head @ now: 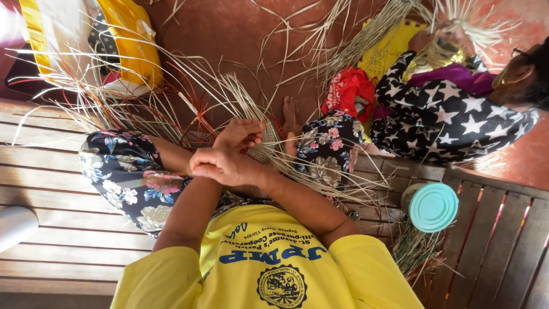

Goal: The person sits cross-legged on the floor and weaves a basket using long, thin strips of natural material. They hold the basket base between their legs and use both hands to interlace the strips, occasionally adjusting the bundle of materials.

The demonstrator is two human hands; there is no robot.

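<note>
My two hands meet over my lap on a small woven piece (pixel 264 151) of pale straw, with long loose strips (pixel 229 91) fanning out from it. My left hand (pixel 245 133) lies higher and pinches strips at the weave's edge. Just below it, my right hand (pixel 220 163) is curled over the strips, crossing above my left forearm. I wear a yellow shirt and a floral skirt (pixel 123 171). The part of the weave under my hands is hidden.
I sit on a slatted wooden bench (pixel 57 171). A teal-lidded container (pixel 433 207) stands at my right, and a white cylinder (pixel 14 226) at my left. Another person in star-patterned black clothes (pixel 440 120) handles straw on the red floor. A yellow and white bag (pixel 131 46) lies beyond.
</note>
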